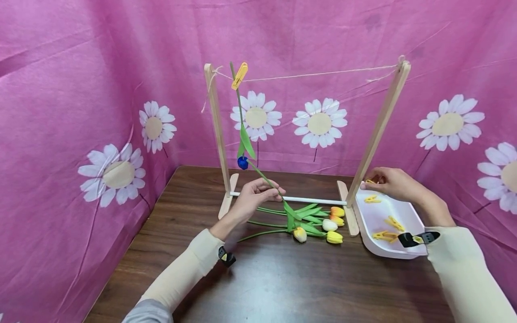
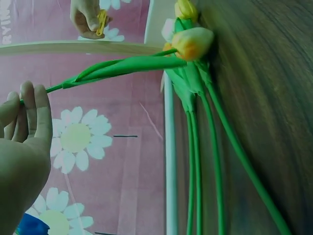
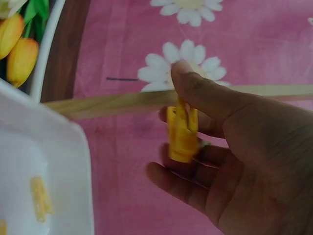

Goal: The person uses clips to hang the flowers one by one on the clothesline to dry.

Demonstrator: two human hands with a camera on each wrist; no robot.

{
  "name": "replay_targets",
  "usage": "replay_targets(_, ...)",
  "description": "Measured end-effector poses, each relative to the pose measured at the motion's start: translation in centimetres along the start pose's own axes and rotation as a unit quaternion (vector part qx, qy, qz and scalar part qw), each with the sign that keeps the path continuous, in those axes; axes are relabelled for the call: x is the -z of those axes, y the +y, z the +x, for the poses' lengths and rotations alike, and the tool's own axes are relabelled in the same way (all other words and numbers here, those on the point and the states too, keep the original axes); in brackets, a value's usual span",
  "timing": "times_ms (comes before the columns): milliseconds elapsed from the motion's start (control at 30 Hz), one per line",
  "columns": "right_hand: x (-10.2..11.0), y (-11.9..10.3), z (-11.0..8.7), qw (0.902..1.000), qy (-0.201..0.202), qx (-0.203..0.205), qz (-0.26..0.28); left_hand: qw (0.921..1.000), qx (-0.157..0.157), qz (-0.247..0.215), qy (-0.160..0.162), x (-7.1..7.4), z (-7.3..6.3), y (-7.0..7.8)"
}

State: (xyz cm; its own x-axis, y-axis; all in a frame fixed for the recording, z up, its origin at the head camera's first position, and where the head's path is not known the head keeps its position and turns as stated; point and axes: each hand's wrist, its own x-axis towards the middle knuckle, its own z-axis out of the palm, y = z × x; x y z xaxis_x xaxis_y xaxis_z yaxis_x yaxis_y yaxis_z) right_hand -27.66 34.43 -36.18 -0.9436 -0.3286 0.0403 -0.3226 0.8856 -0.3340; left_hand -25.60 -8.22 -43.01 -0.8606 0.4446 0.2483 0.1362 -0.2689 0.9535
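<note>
My left hand [image 1: 260, 194] pinches the green stem of a tulip [image 2: 193, 44] with a pale yellow-orange head, which hangs head down over the other tulips [image 1: 313, 220]. Between thumb and fingers of my right hand [image 3: 215, 132] is a yellow clothespin [image 3: 182, 134], held above the far end of a white tray [image 1: 373, 249]. Several more yellow clothespins [image 1: 385, 235] lie in that tray. On the string [image 1: 319, 75], near its left end, another yellow clothespin [image 1: 240, 76] grips the stem of a blue flower [image 1: 243, 162] that hangs head down.
The string runs between two wooden posts [image 1: 218, 130], joined low down by a white rod [image 1: 313, 200]. White, yellow and orange tulips lie on the dark wooden table [image 1: 258, 278] in front of the rod. A pink curtain [image 1: 307, 36] with daisies surrounds the table.
</note>
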Motion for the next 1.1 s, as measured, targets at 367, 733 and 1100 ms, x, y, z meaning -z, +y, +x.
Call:
replay_targets(367, 0.5, -3.9, 0.3, 0.9985, -0.005, 0.051, 0.021, 0.9985, -0.043, 0.011, 0.031, -0.8, 1.4, 2.3)
replay_targets(733, 1.0, -7.8, 2.0, 0.9908, 0.042, 0.111, 0.066, 0.9945, -0.087, 0.013, 0.057, -1.1, 3.2, 4.6)
replay_targets(1100, 1.6, -11.7, 4.1, 0.9667, 0.126, 0.18, 0.131, 0.9866, -0.136, 0.022, 0.087, -0.7, 5.2, 7.4)
